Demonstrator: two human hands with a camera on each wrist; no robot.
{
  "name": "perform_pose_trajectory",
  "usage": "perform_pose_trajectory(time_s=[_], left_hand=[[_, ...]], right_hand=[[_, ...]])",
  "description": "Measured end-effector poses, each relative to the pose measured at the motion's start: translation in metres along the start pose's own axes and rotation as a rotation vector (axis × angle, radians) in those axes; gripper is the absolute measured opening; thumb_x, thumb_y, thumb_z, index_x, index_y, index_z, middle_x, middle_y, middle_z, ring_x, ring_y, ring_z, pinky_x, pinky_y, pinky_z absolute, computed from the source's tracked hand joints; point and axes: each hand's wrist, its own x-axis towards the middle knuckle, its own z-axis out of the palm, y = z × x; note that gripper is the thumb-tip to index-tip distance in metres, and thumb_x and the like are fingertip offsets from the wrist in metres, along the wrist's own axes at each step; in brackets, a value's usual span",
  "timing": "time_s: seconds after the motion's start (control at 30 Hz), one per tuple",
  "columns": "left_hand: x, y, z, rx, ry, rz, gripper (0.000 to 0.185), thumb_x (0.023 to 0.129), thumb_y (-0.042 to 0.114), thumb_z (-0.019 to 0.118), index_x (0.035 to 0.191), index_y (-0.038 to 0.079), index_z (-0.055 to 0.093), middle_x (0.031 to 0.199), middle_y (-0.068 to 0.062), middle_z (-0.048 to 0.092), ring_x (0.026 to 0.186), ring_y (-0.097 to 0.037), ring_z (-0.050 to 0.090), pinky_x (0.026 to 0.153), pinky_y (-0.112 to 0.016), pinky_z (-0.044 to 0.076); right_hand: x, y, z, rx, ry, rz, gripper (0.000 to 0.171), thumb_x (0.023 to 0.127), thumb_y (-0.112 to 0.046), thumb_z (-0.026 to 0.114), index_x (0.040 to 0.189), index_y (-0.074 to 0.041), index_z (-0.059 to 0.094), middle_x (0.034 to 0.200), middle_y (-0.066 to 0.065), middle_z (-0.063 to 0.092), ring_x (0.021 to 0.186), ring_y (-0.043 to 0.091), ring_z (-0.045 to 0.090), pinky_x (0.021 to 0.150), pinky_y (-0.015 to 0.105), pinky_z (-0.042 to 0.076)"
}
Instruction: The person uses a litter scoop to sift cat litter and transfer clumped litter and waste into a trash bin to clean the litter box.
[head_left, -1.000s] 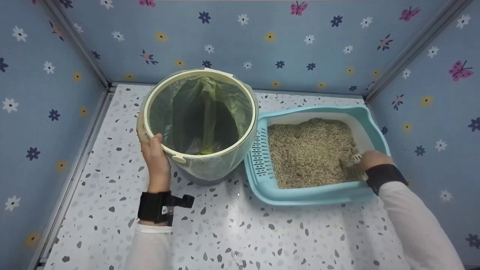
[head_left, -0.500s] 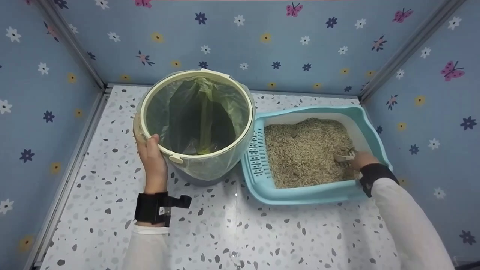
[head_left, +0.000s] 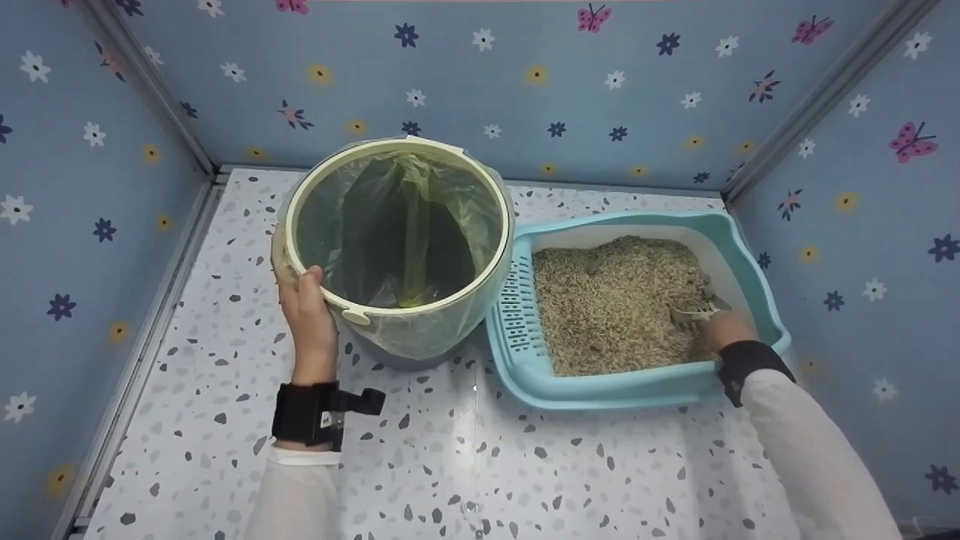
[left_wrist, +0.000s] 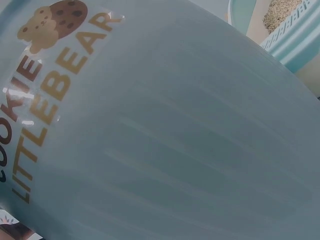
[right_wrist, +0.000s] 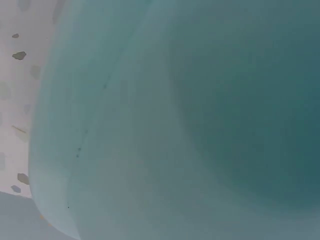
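Note:
A round trash bin (head_left: 420, 308) with a cream rim stands at left centre, lined with a translucent yellow-green bag (head_left: 471, 206). My left hand (head_left: 309, 326) holds its near-left edge, thumb at the rim and the other fingers along the outside. The left wrist view is mostly the bin's smooth side (left_wrist: 175, 125), printed with a bear and lettering. To the right, my right hand (head_left: 729, 330) grips a pale litter scoop (head_left: 686, 315), its head low in the grainy cat litter (head_left: 615, 307). The blue litter box (head_left: 615, 396) surrounds the litter; its wall fills the right wrist view.
A slotted panel (head_left: 519, 311) forms the litter box's left end, close beside the bin. Blue flowered walls (head_left: 487, 82) enclose the back and both sides. Speckled white floor (head_left: 465, 465) extends in front of the bin and the box.
My right hand has shifted a little left and nearer the front of the litter box, and the scoop has turned slightly in the litter. My left hand stays at the bin's rim.

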Motion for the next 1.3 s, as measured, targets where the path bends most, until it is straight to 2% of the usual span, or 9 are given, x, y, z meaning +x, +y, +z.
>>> perform_pose_trajectory(time_s=[0.07,0.13,0.3,0.4,0.47,0.57,0.83,1.07,1.3], left_hand=[[0.000,0.000,0.000,0.006,0.004,-0.001,0.060,0.089,0.002,0.032,0.148,0.009,0.023,0.150,-0.012,0.032,0.138,-0.022,0.031,0.113,-0.034,0.023],[0.000,0.000,-0.001,0.018,-0.003,0.009,0.061,0.089,0.002,0.031,0.149,0.011,0.023,0.151,-0.011,0.032,0.138,-0.023,0.032,0.113,-0.036,0.024],[0.000,0.000,-0.001,0.011,-0.026,0.044,0.062,0.089,0.002,0.030,0.149,0.013,0.022,0.151,-0.010,0.030,0.139,-0.024,0.031,0.114,-0.040,0.023],[0.000,0.001,0.000,0.002,-0.023,0.043,0.060,0.089,0.002,0.031,0.148,0.010,0.024,0.150,-0.012,0.032,0.139,-0.024,0.030,0.114,-0.039,0.021],[0.000,0.001,0.000,0.006,-0.018,0.031,0.059,0.090,0.003,0.031,0.148,0.011,0.024,0.150,-0.012,0.032,0.139,-0.024,0.030,0.114,-0.039,0.022],[0.000,0.001,-0.001,0.013,-0.011,0.013,0.058,0.091,0.004,0.032,0.148,0.011,0.024,0.150,-0.012,0.032,0.139,-0.025,0.030,0.114,-0.038,0.023],[0.000,0.001,-0.001,0.000,-0.011,0.008,0.057,0.091,0.003,0.031,0.147,0.008,0.024,0.149,-0.015,0.033,0.138,-0.028,0.031,0.113,-0.039,0.023],[0.001,0.000,-0.001,-0.002,-0.007,0.018,0.058,0.090,0.002,0.031,0.147,0.007,0.024,0.147,-0.017,0.035,0.136,-0.029,0.033,0.113,-0.040,0.024],[0.001,0.000,-0.001,0.008,-0.006,0.018,0.058,0.090,0.002,0.032,0.147,0.005,0.024,0.146,-0.019,0.035,0.136,-0.030,0.033,0.113,-0.041,0.023]], right_hand=[[0.001,-0.001,0.000,-0.088,0.026,-0.041,0.022,0.090,-0.004,0.052,0.072,0.008,0.057,0.060,0.016,0.053,0.055,0.028,0.051,0.060,0.045,0.047],[0.002,-0.001,0.001,-0.091,0.070,-0.024,0.025,0.092,-0.004,0.049,0.073,0.010,0.058,0.059,0.019,0.052,0.055,0.033,0.053,0.059,0.047,0.048],[0.003,-0.005,0.003,0.226,0.201,0.183,0.042,0.101,-0.015,0.037,0.080,0.017,0.054,0.069,0.027,0.050,0.066,0.044,0.057,0.062,0.050,0.047],[0.002,-0.006,0.005,0.313,0.293,0.228,0.042,0.101,-0.018,0.038,0.092,0.021,0.050,0.074,0.032,0.051,0.070,0.048,0.058,0.065,0.054,0.047],[0.001,-0.008,0.007,0.316,0.353,0.227,0.043,0.101,-0.020,0.041,0.095,0.022,0.048,0.074,0.034,0.052,0.071,0.051,0.057,0.065,0.057,0.046],[-0.001,-0.011,0.009,0.299,0.446,0.208,0.043,0.100,-0.022,0.043,0.091,0.020,0.047,0.068,0.033,0.050,0.064,0.050,0.056,0.061,0.057,0.045],[-0.010,-0.026,0.005,0.295,0.599,0.182,0.038,0.099,-0.023,0.046,0.086,0.014,0.046,0.060,0.025,0.048,0.052,0.044,0.053,0.049,0.053,0.041],[-0.014,-0.037,0.005,0.317,0.666,0.171,0.037,0.099,-0.028,0.046,0.086,0.006,0.041,0.054,0.014,0.042,0.042,0.036,0.048,0.040,0.043,0.034],[-0.013,-0.045,0.002,0.407,0.702,0.178,0.037,0.100,-0.028,0.045,0.094,0.009,0.043,0.062,0.020,0.048,0.054,0.043,0.054,0.049,0.051,0.039]])
